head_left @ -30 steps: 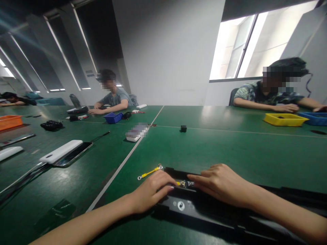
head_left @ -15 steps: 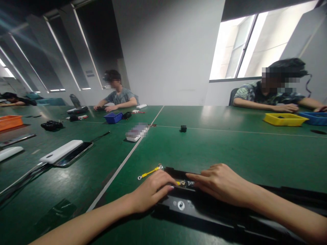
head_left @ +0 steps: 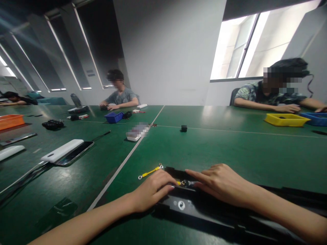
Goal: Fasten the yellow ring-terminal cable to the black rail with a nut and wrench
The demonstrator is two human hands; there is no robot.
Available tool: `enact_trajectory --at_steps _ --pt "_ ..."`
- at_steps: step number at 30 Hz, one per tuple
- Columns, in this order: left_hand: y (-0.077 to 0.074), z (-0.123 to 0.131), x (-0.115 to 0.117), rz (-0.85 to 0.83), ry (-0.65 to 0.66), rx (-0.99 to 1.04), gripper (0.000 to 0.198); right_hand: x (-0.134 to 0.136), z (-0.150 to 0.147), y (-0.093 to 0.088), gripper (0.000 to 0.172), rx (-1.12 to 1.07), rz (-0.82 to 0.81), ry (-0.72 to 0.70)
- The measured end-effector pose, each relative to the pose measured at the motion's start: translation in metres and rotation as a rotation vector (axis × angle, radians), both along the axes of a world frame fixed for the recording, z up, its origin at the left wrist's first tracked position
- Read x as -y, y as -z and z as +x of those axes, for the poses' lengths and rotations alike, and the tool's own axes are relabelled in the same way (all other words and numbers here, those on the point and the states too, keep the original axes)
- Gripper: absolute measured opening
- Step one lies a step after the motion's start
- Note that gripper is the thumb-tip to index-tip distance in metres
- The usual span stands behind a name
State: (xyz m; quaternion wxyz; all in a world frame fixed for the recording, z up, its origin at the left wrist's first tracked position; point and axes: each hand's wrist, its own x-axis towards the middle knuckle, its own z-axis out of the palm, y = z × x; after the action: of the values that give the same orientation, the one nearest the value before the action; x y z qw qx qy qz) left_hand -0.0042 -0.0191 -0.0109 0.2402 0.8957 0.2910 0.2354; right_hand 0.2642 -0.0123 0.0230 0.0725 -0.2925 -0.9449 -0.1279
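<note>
A long black plastic housing [head_left: 204,211] lies before me, its channel holding the working spot. My left hand [head_left: 154,189] is closed at the channel's near left end, thumb and fingers on a short yellow cable [head_left: 178,183]. The cable's ring terminal sits at a small metal part [head_left: 188,183] in the channel. Over the channel's right side, my right hand [head_left: 222,183] has its index finger stretched out and apart from the lower fingers, which are beside the metal part. Another yellow cable with ring terminals [head_left: 150,172] rests on the table beyond my left hand.
Across the green table [head_left: 224,153] stand a yellow bin [head_left: 286,120], a blue bin [head_left: 113,117] and a small black block [head_left: 183,128]. To the left lie a white power bank [head_left: 62,151] and a phone [head_left: 75,154] with cables. Two people sit opposite; another is far left.
My right index finger has lifted slightly up and away from the channel, showing more of the metal part. My left hand stays in place on the yellow cable.
</note>
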Motion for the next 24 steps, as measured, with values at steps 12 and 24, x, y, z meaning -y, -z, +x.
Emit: enact_trajectory --at_steps 12,24 --pt "-0.0011 -0.0003 0.0019 -0.006 -0.009 -0.005 0.021 -0.0005 0.0008 0.0016 0.036 -0.01 0.032 -0.004" --pt "-0.0002 -0.0005 0.0019 -0.004 -0.01 0.003 0.02 -0.0003 -0.0015 -0.0008 0.035 0.004 0.031 -0.016"
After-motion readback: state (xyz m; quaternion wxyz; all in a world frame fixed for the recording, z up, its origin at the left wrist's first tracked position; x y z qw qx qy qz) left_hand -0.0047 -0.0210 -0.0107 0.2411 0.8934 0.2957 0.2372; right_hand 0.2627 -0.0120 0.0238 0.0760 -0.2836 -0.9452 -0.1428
